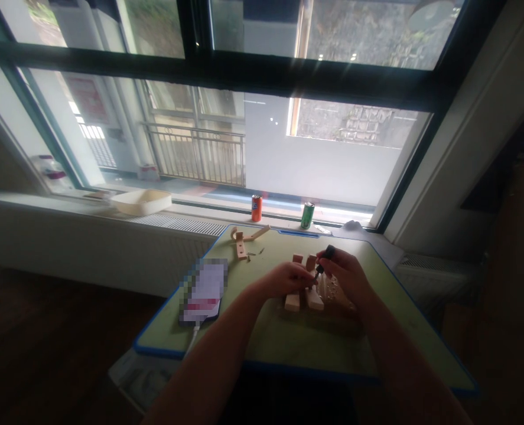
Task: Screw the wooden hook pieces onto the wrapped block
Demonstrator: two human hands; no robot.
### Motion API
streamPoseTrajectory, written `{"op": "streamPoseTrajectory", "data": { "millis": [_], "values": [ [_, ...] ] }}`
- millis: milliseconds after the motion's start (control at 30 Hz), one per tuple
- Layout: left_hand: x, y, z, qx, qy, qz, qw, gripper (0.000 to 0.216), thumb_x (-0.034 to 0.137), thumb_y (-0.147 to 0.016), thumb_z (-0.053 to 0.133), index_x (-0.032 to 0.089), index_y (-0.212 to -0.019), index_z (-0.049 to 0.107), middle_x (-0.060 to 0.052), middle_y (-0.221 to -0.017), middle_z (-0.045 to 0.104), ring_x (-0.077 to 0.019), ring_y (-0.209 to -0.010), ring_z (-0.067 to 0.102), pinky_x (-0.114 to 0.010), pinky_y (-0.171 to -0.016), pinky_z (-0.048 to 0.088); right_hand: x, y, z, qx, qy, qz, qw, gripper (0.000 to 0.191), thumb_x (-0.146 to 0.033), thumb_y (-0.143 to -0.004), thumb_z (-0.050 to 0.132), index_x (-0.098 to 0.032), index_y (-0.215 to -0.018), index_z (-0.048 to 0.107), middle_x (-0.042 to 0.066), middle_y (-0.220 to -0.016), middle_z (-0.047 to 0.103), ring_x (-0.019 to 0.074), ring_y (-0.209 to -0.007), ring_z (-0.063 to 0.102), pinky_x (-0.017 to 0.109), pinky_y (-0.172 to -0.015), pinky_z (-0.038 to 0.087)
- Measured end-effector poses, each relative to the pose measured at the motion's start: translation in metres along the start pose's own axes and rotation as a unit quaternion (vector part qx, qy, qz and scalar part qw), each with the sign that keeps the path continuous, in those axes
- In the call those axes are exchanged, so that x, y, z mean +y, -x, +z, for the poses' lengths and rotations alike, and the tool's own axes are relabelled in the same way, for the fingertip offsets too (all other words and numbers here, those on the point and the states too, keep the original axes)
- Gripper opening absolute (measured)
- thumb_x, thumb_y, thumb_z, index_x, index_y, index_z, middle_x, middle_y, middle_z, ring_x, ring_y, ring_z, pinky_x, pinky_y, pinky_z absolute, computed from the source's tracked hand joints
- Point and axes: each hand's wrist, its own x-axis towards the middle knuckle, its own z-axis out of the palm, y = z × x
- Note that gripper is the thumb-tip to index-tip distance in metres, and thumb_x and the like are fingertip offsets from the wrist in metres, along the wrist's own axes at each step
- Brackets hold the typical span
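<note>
Screwdriver (323, 263) in right grip (348, 278), over wooden pieces (293, 301).

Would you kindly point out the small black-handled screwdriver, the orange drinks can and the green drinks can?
small black-handled screwdriver (328, 253): head view, on its black handle.
orange drinks can (256, 209): head view, middle of its side.
green drinks can (307, 216): head view, middle of its side.

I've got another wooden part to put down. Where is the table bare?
Bare: the near strip of the table between the forearms, and the right back corner beyond the right hand. A narrow gap lies between phone and left hand. Crowded: the middle, around wooden blocks and screwdriver.
</note>
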Motion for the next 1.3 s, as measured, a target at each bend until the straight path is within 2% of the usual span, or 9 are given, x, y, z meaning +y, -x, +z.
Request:
{"op": "streamPoseTrajectory", "data": {
  "millis": [100,167,267,400,600,833,1033,1167,1300],
  "values": [
    [-0.001,0.002,0.001,0.021,0.017,-0.047,0.999,0.041,0.042,-0.072,0.066,0.013,-0.101,0.068,-0.006,-0.079,0.064,-0.0132,-0.070,0.058,-0.024,-0.063,0.046,-0.002,-0.001,0.001,0.022,0.037,-0.001,0.999,0.018,-0.032,-0.065,0.072,-0.019,-0.075,0.064,0.002,-0.075,0.067,0.0192,-0.071,0.062,0.034,-0.066,0.049],
    [-0.001,0.002,0.001,0.022,0.047,-0.062,0.997,0.041,0.040,-0.069,0.069,0.013,-0.100,0.067,-0.005,-0.080,0.064,-0.0144,-0.073,0.060,-0.025,-0.065,0.048,-0.003,0.000,0.002,0.020,0.036,-0.006,0.999,0.018,-0.031,-0.064,0.073,-0.019,-0.073,0.063,0.003,-0.077,0.068,0.0206,-0.074,0.063,0.035,-0.067,0.050],
    [-0.001,0.000,0.000,0.000,0.102,-0.047,0.994,0.034,0.036,-0.072,0.067,0.011,-0.095,0.068,-0.008,-0.088,0.065,-0.0171,-0.082,0.061,-0.028,-0.073,0.050,-0.002,0.003,0.004,-0.010,0.004,-0.014,1.000,0.021,-0.033,-0.068,0.070,-0.020,-0.083,0.066,0.005,-0.087,0.069,0.0225,-0.081,0.063,0.037,-0.072,0.051],
    [0.001,0.000,-0.002,-0.004,0.090,-0.032,0.995,0.032,0.036,-0.074,0.065,0.010,-0.094,0.069,-0.009,-0.093,0.065,-0.0166,-0.084,0.061,-0.029,-0.076,0.050,-0.004,0.003,0.001,-0.018,-0.027,-0.022,0.999,0.027,-0.034,-0.075,0.063,-0.019,-0.098,0.067,0.005,-0.088,0.070,0.0215,-0.079,0.064,0.038,-0.072,0.051],
    [0.006,0.002,-0.002,-0.006,0.068,-0.069,0.995,0.039,0.041,-0.072,0.065,0.012,-0.099,0.068,-0.008,-0.088,0.067,-0.0168,-0.079,0.062,-0.027,-0.070,0.050,-0.004,0.000,0.003,0.005,0.033,-0.030,0.999,0.020,-0.032,-0.069,0.069,-0.018,-0.084,0.068,0.004,-0.081,0.070,0.0205,-0.076,0.063,0.034,-0.068,0.051],
    [0.005,0.000,-0.003,-0.005,0.080,-0.031,0.996,0.033,0.038,-0.076,0.062,0.012,-0.094,0.069,-0.009,-0.094,0.066,-0.0174,-0.085,0.061,-0.027,-0.075,0.050,-0.003,0.002,0.006,-0.058,-0.001,-0.021,0.998,0.026,-0.034,-0.079,0.060,-0.019,-0.099,0.064,0.004,-0.087,0.066,0.0186,-0.077,0.061,0.033,-0.068,0.049],
    [0.004,0.001,-0.001,0.009,0.055,-0.058,0.997,0.037,0.040,-0.072,0.066,0.014,-0.097,0.069,-0.006,-0.083,0.067,-0.0145,-0.074,0.061,-0.024,-0.065,0.048,0.003,-0.001,0.005,0.003,0.050,-0.022,0.998,0.020,-0.030,-0.067,0.072,-0.019,-0.076,0.057,-0.001,-0.072,0.060,0.0150,-0.067,0.056,0.029,-0.061,0.047],
    [0.005,-0.001,-0.001,0.006,0.084,-0.027,0.996,0.032,0.038,-0.073,0.064,0.013,-0.091,0.070,-0.008,-0.092,0.066,-0.0167,-0.084,0.061,-0.025,-0.074,0.048,0.008,-0.002,0.007,0.008,0.054,-0.021,0.998,0.020,-0.030,-0.068,0.071,-0.019,-0.078,0.058,-0.001,-0.074,0.060,0.0139,-0.068,0.055,0.029,-0.063,0.047],
    [0.007,-0.003,-0.002,0.039,0.060,-0.039,0.997,0.033,0.041,-0.076,0.060,0.012,-0.090,0.069,-0.006,-0.082,0.064,-0.0127,-0.071,0.058,-0.023,-0.064,0.046,0.012,-0.005,0.003,0.047,-0.030,-0.008,0.998,0.017,-0.030,-0.071,0.068,-0.018,-0.079,0.059,-0.001,-0.072,0.059,0.0098,-0.058,0.051,0.024,-0.053,0.042]
  ]
}}
